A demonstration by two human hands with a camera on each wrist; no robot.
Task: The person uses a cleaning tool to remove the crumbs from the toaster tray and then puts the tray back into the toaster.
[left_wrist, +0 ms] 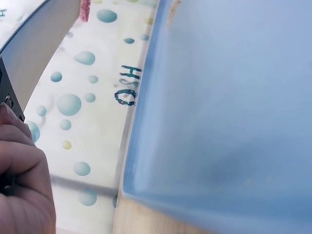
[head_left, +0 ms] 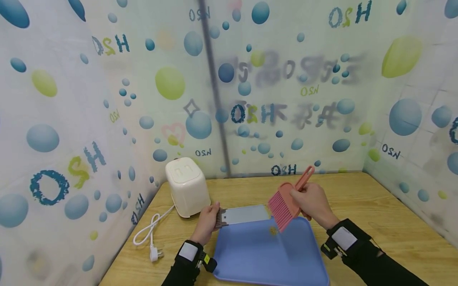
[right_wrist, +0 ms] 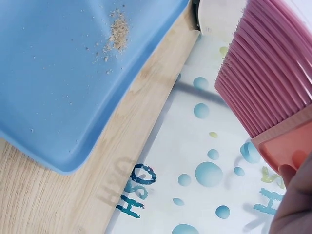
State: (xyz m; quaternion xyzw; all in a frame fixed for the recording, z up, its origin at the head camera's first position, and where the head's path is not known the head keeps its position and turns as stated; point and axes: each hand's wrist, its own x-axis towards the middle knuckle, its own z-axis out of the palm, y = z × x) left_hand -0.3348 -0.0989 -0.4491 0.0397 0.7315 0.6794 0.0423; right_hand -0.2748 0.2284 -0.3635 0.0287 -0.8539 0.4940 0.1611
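My left hand [head_left: 206,223] grips the dark ridged handle of a flat, pale crumb tray [head_left: 246,214], held over the far edge of the blue tray [head_left: 266,256]. In the left wrist view the crumb tray [left_wrist: 46,41] appears tilted. With my right hand [head_left: 316,203] I hold a coral-red brush [head_left: 286,198], its handle pointing up and its pink bristles slanting down over the blue tray. Fine specks cling to the bristles [right_wrist: 265,63] in the right wrist view. A small heap of crumbs [right_wrist: 118,31] lies in the blue tray, with specks scattered around it.
A cream toaster [head_left: 187,186] stands at the back left of the wooden table [head_left: 379,222]. Its white cord and plug [head_left: 154,254] lie left of my left hand. Bubble-patterned curtains [head_left: 171,83] enclose the table at the back and both sides.
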